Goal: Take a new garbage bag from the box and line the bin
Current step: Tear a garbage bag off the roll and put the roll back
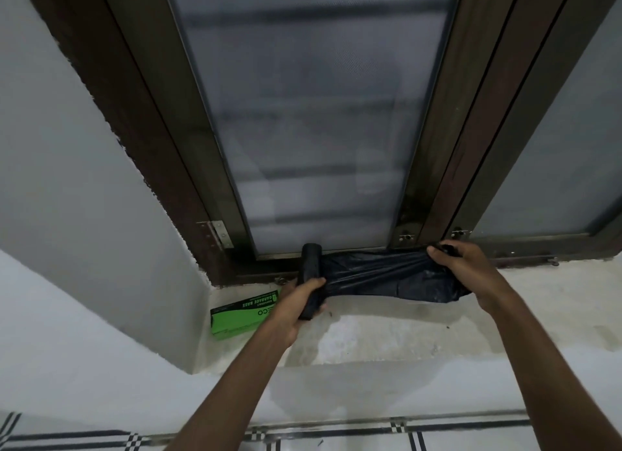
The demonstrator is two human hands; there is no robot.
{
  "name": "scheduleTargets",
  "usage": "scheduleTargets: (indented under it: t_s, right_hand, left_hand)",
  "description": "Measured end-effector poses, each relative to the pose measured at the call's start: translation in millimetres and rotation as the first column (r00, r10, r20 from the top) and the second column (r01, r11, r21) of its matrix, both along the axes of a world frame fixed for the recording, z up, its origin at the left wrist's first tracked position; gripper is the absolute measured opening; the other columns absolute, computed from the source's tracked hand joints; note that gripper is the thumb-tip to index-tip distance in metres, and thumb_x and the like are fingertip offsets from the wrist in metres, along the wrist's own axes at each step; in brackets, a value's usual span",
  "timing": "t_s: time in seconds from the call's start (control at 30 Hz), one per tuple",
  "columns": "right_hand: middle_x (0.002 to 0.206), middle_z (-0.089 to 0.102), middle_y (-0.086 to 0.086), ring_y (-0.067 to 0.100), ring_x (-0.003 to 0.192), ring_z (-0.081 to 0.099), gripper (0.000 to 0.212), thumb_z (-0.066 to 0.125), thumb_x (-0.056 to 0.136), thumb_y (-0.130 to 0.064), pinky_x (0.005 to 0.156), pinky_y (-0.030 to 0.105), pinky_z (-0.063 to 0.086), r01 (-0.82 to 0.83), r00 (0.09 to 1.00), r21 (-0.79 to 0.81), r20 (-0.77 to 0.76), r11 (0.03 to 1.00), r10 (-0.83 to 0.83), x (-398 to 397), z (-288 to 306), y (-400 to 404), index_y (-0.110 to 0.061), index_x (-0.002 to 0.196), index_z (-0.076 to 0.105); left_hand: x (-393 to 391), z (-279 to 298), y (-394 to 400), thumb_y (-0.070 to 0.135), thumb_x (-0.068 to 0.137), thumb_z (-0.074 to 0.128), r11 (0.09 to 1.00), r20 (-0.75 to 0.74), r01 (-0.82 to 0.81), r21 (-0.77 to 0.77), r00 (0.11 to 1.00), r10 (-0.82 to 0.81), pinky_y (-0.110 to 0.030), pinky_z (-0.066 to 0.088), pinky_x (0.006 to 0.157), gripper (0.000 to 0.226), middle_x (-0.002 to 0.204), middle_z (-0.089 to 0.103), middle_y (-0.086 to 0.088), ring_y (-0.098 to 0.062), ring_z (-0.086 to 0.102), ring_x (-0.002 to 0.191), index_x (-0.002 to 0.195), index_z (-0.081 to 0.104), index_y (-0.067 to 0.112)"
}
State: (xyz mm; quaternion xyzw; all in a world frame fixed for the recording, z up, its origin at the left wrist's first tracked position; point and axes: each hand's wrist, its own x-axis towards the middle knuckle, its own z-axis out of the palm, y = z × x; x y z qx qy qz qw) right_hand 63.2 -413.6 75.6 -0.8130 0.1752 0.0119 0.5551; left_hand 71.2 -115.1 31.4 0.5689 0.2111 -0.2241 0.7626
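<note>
Black bag [387, 275] stretched between hands: left [303, 302] gripping roll [310, 269], right [461, 265] pinching bag's end.

Box [243, 312] print too small to read, right end hidden behind left wrist

Window [313, 131] w/ dark frame [215, 168] closes off the back of the sill [420, 329]; no way through there. Wall [84, 168] boxes in the left side, and the green box [240, 314] sits in that corner just beside the left hand [296, 302]. Stretched black bag [387, 275] spans between roll [310, 275] and right hand [461, 265], blocking reach to the frame's base. Bare sill in front of the bag and out to the right is open for passing.
</note>
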Motion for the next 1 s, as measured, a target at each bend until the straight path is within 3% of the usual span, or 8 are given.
scheduleTargets:
  t_s: [0.1, 0.2, 0.3, 0.47, 0.57, 0.67, 0.87, 1.0]
  right_hand:
    - [0.097, 0.071, 0.014, 0.033, 0.095, 0.065, 0.014, 0.063, 0.095, -0.023, 0.076, 0.037, 0.044, 0.013, 0.998, -0.371, -0.047, 0.928, -0.033, 3, -9, -17, -0.012, 0.091, 0.069]
    - [0.11, 0.072, 0.009, 0.032, 0.103, 0.064, 0.017, 0.064, 0.092, -0.03, 0.081, 0.036, 0.049, -0.118, 0.991, -0.778, -0.129, 0.617, 0.027, -5, -4, -4, -0.023, 0.106, 0.07]
    - [0.126, 0.065, 0.003, 0.027, 0.121, 0.056, 0.045, 0.07, 0.085, -0.042, 0.102, 0.041, 0.042, -0.099, 0.971, -0.885, 0.014, 0.454, 0.237, -13, -6, 42, -0.024, 0.126, 0.063]
    - [0.126, 0.064, -0.009, 0.012, 0.115, 0.059, 0.056, 0.071, 0.084, -0.047, 0.096, 0.032, 0.047, -0.45, 0.86, -0.516, -0.03, 0.729, 0.509, -3, -15, 93, -0.031, 0.134, 0.053]
    - [0.092, 0.069, -0.014, 0.0, 0.088, 0.064, 0.012, 0.072, 0.089, -0.031, 0.077, 0.029, 0.048, -0.564, 0.81, -0.241, 0.02, 0.789, 0.586, -1, -22, 89, -0.034, 0.098, 0.065]
    - [0.087, 0.071, -0.003, 0.007, 0.085, 0.066, 0.007, 0.067, 0.093, -0.025, 0.077, 0.034, 0.051, -0.583, 0.79, -0.235, 0.06, 0.778, 0.61, 1, -24, 79, -0.02, 0.09, 0.068]
    - [0.081, 0.068, -0.003, 0.005, 0.081, 0.064, 0.01, 0.066, 0.094, -0.018, 0.074, 0.027, 0.047, -0.614, 0.746, -0.278, 0.103, 0.739, 0.658, 8, -11, 52, -0.013, 0.085, 0.067]
    - [0.091, 0.074, 0.002, 0.015, 0.093, 0.07, 0.008, 0.066, 0.094, -0.017, 0.081, 0.032, 0.052, -0.614, 0.748, -0.243, 0.125, 0.751, 0.652, 11, -6, 39, -0.012, 0.092, 0.072]
  left_hand:
    - [-2, 1, 1, 0.024, 0.088, 0.063, 0.996, 0.033, 0.058, 0.064, 0.998, -0.06, -0.028, 0.049, 0.065, 0.024, 0.095, 0.073, -0.007, -0.02, 0.066, 0.08, 0.108, 0.068, 0.012]
    - [-7, 6, -3, 0.025, 0.093, 0.052, 1.0, 0.031, 0.03, 0.003, 0.999, -0.03, -0.028, 0.046, 0.059, 0.019, 0.082, 0.069, -0.006, -0.019, 0.061, 0.072, 0.099, 0.065, 0.013]
    - [-11, 8, -13, 0.025, 0.093, 0.047, 0.998, 0.024, 0.033, -0.059, 0.999, -0.031, -0.029, 0.045, 0.06, 0.022, 0.077, 0.065, -0.006, -0.018, 0.058, 0.068, 0.1, 0.063, 0.012]
    - [-15, 15, -25, 0.033, 0.094, 0.05, 0.985, 0.077, 0.15, -0.079, 0.987, -0.144, -0.031, 0.049, 0.067, 0.028, 0.085, 0.072, -0.007, -0.019, 0.065, 0.075, 0.099, 0.069, 0.014]
    - [-17, 13, -21, 0.039, 0.087, 0.066, 0.984, 0.146, 0.179, -0.017, 0.974, -0.174, -0.039, 0.056, 0.087, 0.035, 0.104, 0.076, -0.01, -0.025, 0.072, 0.096, 0.112, 0.071, 0.015]
    - [-20, 7, -15, 0.039, 0.079, 0.075, 0.98, 0.159, 0.159, 0.121, 0.971, -0.177, -0.045, 0.056, 0.092, 0.043, 0.101, 0.077, -0.008, -0.026, 0.072, 0.098, 0.114, 0.069, 0.014]
    - [-23, 11, -10, 0.035, 0.097, 0.046, 0.999, 0.055, 0.049, -0.005, 0.997, -0.049, -0.021, 0.042, 0.049, 0.03, 0.068, 0.07, 0.002, -0.009, 0.063, 0.056, 0.084, 0.068, 0.019]
    - [-22, 15, -7, 0.047, 0.095, 0.05, 0.996, 0.077, 0.051, -0.075, 0.996, -0.045, -0.027, 0.052, 0.067, 0.034, 0.091, 0.075, -0.002, -0.014, 0.069, 0.08, 0.099, 0.072, 0.022]
